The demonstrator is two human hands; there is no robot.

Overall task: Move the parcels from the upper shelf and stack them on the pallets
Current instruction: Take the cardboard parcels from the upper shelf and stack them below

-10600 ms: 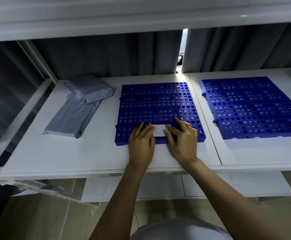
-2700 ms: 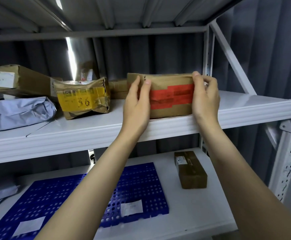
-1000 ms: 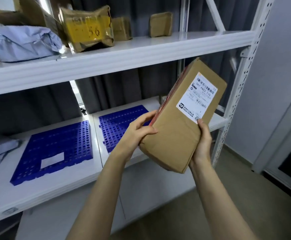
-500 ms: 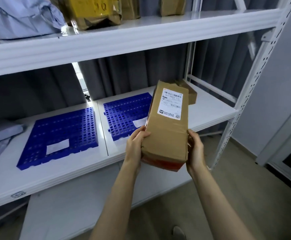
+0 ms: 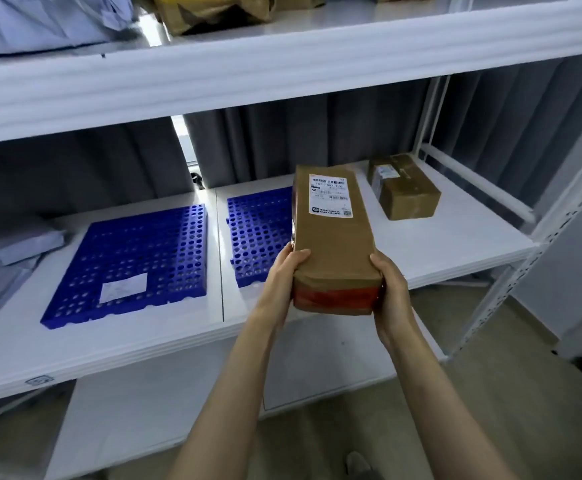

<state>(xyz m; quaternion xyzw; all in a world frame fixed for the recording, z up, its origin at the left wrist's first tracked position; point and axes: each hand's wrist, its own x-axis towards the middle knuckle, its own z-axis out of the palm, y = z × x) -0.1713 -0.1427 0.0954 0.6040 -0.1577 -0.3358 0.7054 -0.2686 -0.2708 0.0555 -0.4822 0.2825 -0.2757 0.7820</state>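
Left hand (image 5: 284, 271) and right hand (image 5: 391, 285) grip a brown parcel (image 5: 333, 244) above the right blue pallet (image 5: 258, 233).

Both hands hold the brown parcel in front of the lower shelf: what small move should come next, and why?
Probably ease the brown parcel down onto the right pallet. The left hand and right hand grip its near end, it hangs in front of that pallet's right side, and the pallet's visible part bears no parcel.
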